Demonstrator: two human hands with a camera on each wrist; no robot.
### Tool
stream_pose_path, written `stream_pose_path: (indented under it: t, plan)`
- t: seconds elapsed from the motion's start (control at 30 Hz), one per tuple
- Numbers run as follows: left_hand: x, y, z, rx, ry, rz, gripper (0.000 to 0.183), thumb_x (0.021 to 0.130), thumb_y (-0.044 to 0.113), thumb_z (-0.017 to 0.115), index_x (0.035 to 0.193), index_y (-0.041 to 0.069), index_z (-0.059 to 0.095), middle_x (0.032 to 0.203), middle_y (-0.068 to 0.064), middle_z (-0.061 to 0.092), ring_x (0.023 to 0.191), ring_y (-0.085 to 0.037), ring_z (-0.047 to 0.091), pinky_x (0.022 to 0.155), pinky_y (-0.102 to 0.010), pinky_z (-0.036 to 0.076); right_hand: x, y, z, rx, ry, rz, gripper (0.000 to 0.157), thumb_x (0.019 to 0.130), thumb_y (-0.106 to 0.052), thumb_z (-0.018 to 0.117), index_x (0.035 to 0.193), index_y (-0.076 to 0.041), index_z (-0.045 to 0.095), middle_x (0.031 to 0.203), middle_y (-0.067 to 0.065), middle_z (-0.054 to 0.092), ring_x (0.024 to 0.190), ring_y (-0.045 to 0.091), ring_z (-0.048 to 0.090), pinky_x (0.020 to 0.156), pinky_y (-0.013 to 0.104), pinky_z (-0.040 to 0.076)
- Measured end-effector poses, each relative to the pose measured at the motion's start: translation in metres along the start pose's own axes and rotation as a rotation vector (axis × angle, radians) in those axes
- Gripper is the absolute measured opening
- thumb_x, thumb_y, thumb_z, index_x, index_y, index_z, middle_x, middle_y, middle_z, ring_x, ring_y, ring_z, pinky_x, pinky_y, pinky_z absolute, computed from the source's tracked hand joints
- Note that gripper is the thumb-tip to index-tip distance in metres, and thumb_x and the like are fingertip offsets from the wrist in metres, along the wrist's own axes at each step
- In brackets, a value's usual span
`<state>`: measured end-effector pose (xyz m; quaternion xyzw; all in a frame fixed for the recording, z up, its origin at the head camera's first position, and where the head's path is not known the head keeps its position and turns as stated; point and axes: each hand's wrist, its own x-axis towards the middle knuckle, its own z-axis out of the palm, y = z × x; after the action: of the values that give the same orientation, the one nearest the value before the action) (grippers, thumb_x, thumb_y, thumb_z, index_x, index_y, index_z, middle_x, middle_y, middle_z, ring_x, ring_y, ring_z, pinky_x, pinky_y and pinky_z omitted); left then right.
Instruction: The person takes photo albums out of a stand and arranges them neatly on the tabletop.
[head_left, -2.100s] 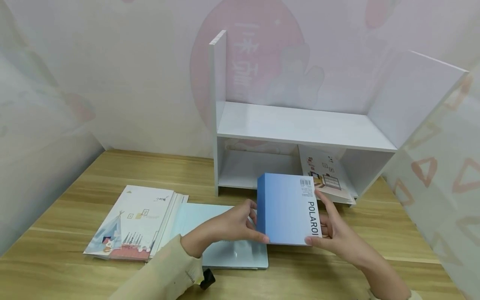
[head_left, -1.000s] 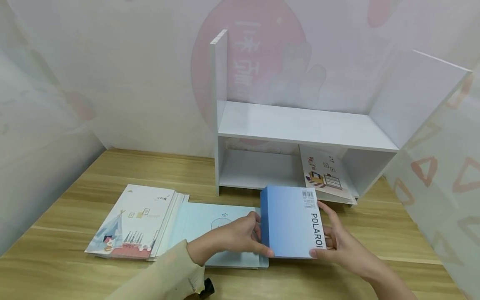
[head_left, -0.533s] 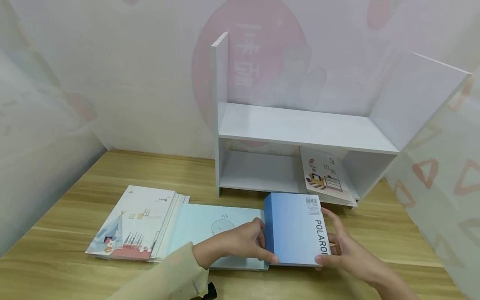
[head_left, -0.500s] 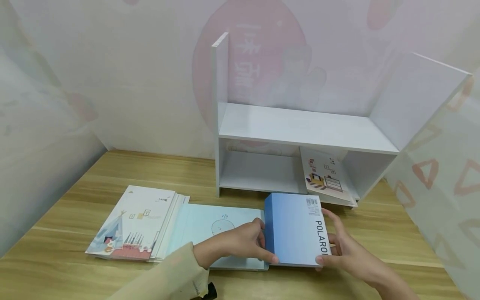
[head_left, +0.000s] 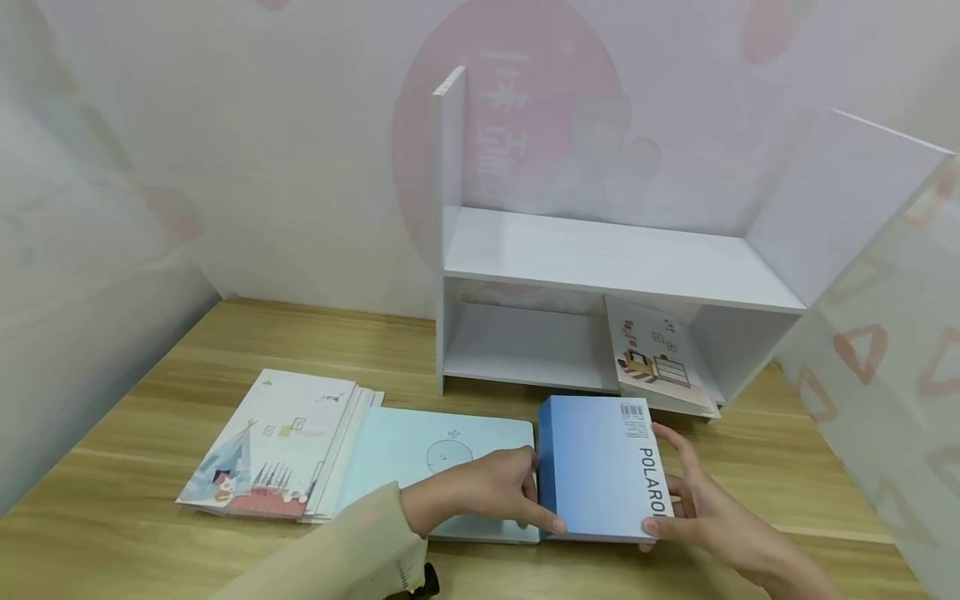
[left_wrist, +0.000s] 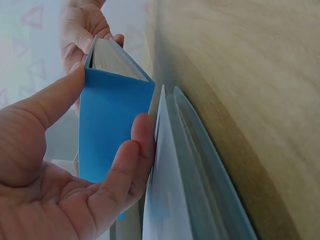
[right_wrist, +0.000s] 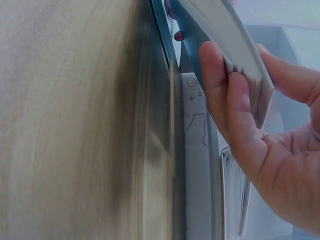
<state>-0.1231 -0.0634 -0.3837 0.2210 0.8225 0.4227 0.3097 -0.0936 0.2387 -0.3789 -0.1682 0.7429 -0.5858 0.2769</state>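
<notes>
A thick blue book lettered "POLAROI", with a barcode, lies cover up between my two hands, close over the table. My left hand holds its spine side, thumb at the near corner and fingers along the spine. My right hand grips the opposite side, thumb on the cover; in the right wrist view its fingers bend around the page edges. Just left of the blue book lies a pale blue book with a small round drawing, partly hidden by my left hand.
A white two-level shelf stands behind. On its lower level, an illustrated book leans at the right. Several white books with a tent picture on top lie at the left on the wooden table. Walls enclose the sides.
The blue book has come down and toward me, slightly rightward, away from the shelf. Both hands have moved with it and keep their hold. More of the pale blue book's drawing shows.
</notes>
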Motion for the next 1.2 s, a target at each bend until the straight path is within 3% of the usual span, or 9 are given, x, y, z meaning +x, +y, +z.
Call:
stream_pose_path:
  t: [0.17, 0.47, 0.67, 1.0, 1.2]
  plan:
    - [0.002, 0.003, 0.000, 0.037, -0.009, -0.032, 0.077, 0.083, 0.033, 0.081, 0.136, -0.011, 0.045, 0.063, -0.006, 0.069, 0.055, -0.009, 0.049, 0.051, -0.023, 0.033, -0.001, 0.005, -0.003, 0.052, -0.048, -0.036, 0.105, 0.094, -0.001, 0.062, 0.151, -0.025, -0.023, 0.123, 0.022, 0.057, 0.086, 0.036, 0.071, 0.085, 0.037, 0.057]
    - [0.004, 0.007, 0.001, 0.086, -0.008, -0.051, 0.085, 0.084, 0.036, 0.080, 0.143, -0.011, 0.041, 0.056, -0.010, 0.065, 0.058, -0.015, 0.059, 0.054, -0.022, 0.039, -0.003, 0.015, -0.008, 0.126, -0.092, -0.038, 0.102, 0.096, 0.001, 0.057, 0.150, -0.028, -0.025, 0.127, 0.018, 0.055, 0.090, 0.034, 0.070, 0.089, 0.035, 0.056]
    - [0.006, 0.008, 0.004, 0.123, 0.013, -0.063, 0.094, 0.083, 0.038, 0.081, 0.149, -0.009, 0.033, 0.056, -0.008, 0.065, 0.055, -0.017, 0.059, 0.053, -0.022, 0.040, -0.002, 0.017, -0.012, 0.150, -0.113, -0.032, 0.102, 0.097, 0.002, 0.056, 0.150, -0.031, -0.024, 0.129, 0.017, 0.053, 0.091, 0.033, 0.070, 0.090, 0.035, 0.055]
    - [0.007, 0.010, 0.005, 0.174, 0.012, -0.047, 0.089, 0.083, 0.033, 0.081, 0.146, -0.011, 0.036, 0.056, -0.008, 0.065, 0.053, -0.011, 0.055, 0.054, -0.020, 0.040, 0.001, 0.018, -0.010, 0.090, -0.066, 0.006, 0.103, 0.096, -0.003, 0.061, 0.153, -0.029, -0.022, 0.136, 0.033, 0.046, 0.097, 0.036, 0.069, 0.090, 0.034, 0.055]
    - [0.008, 0.009, 0.005, 0.174, 0.018, -0.059, 0.087, 0.082, 0.034, 0.082, 0.144, -0.010, 0.040, 0.056, -0.006, 0.065, 0.054, -0.011, 0.054, 0.053, -0.021, 0.038, 0.004, 0.019, -0.010, 0.074, -0.064, 0.025, 0.105, 0.095, -0.004, 0.062, 0.153, -0.022, -0.024, 0.139, 0.042, 0.039, 0.107, 0.031, 0.067, 0.091, 0.033, 0.055]
